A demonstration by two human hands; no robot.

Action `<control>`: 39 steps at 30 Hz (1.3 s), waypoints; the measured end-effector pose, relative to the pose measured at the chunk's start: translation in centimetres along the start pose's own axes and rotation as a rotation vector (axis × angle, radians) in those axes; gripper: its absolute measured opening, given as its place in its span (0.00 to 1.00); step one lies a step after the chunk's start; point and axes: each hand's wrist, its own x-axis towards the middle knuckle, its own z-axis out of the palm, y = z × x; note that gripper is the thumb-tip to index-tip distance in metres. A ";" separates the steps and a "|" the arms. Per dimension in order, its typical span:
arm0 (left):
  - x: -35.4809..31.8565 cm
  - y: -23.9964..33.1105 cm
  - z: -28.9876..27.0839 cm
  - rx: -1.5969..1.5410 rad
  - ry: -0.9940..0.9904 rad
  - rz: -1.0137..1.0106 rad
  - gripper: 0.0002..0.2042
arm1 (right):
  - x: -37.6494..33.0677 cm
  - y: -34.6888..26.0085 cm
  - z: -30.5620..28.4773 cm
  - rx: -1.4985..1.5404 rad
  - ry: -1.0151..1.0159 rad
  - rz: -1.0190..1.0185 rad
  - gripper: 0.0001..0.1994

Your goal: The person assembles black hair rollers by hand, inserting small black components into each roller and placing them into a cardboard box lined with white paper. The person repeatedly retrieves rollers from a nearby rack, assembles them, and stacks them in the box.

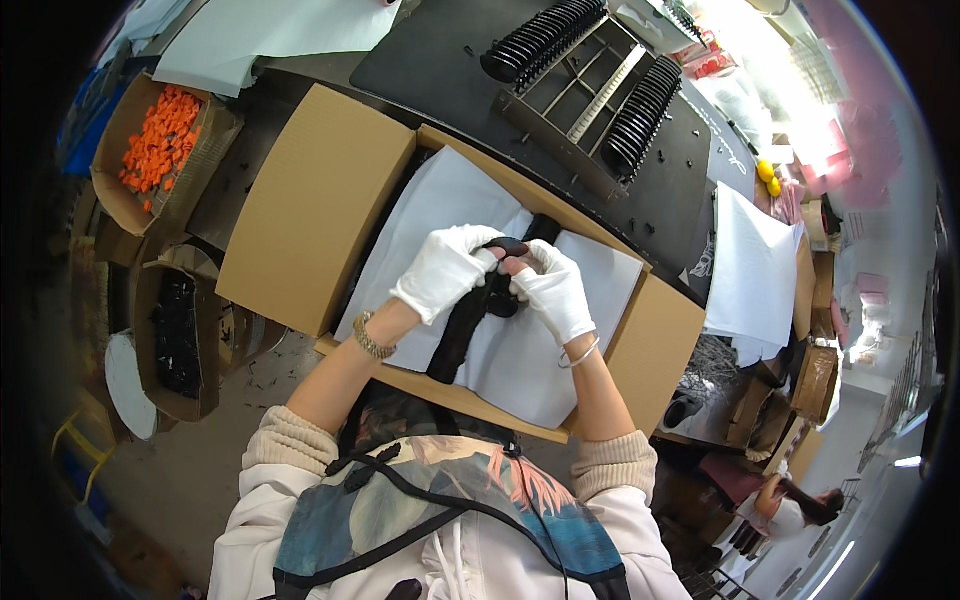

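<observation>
Cluttered with cartons, the dark tabletop (420, 60) carries an open cardboard box lined with white paper (440, 200). Over its middle, both white-gloved hands, left (443, 270) and right (553, 292), grip a long black plastic part (470, 320), apparently fitting a small piece on; next comes firm, aligned pressing.

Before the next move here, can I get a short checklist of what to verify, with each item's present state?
1. Both gloves on: ok; left hand and right hand wear white gloves.
2. Two-handed hold on the black part: ok; both hands meet at its upper end.
3. Part over the open cardboard box: ok; it hangs above the white paper lining.
4. Paper lining spread flat: ok where visible; under the hands cannot tell.
5. Fit of the small black piece at the fingertips: cannot tell, the fingers cover it.
6. Rack of black rings within reach: ok, just behind the box.
</observation>
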 end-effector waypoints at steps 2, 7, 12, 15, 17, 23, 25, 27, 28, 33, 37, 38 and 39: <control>0.6 -0.4 0.0 0.446 0.026 0.375 0.09 | 0.0 0.5 -0.3 -0.588 0.286 -0.612 0.08; 3.1 -2.1 -0.3 0.871 -0.189 0.528 0.04 | 1.5 2.2 -1.6 -0.943 0.358 -0.903 0.03; 4.1 -4.2 1.9 0.948 -0.200 0.522 0.12 | 3.9 5.4 0.2 -1.240 0.297 -0.712 0.03; 3.8 -5.7 3.2 1.021 -0.420 0.310 0.10 | 2.8 7.1 0.1 -1.156 0.320 -0.736 0.03; 3.5 -6.4 3.7 1.031 -0.351 0.279 0.10 | 0.9 7.9 -0.5 -1.117 0.299 -0.807 0.06; 3.3 -7.1 3.6 0.996 -0.343 0.302 0.10 | -1.6 10.1 0.4 -1.375 0.211 -0.653 0.09; 3.6 -7.2 3.7 1.068 -0.377 0.266 0.11 | -0.9 10.8 0.8 -1.226 0.270 -0.616 0.08; 3.9 -7.3 3.8 1.051 -0.402 0.223 0.12 | -0.1 11.1 0.9 -1.169 0.332 -0.580 0.12; 3.9 -7.3 3.9 1.042 -0.403 0.208 0.13 | 0.2 11.2 0.9 -1.138 0.352 -0.543 0.13; 3.3 -4.5 3.2 0.879 -0.304 0.346 0.13 | -0.9 8.7 -0.7 -0.931 0.333 -0.505 0.16; 6.9 2.0 3.3 0.716 0.172 0.792 0.11 | -0.2 3.9 -4.3 -0.724 0.641 -0.532 0.17; 9.3 3.6 4.1 0.708 0.272 0.851 0.14 | 1.2 2.6 -5.0 -0.667 0.770 -0.624 0.23; 11.8 5.0 5.1 0.708 0.275 0.764 0.18 | 2.8 1.5 -5.6 -0.611 0.910 -0.699 0.28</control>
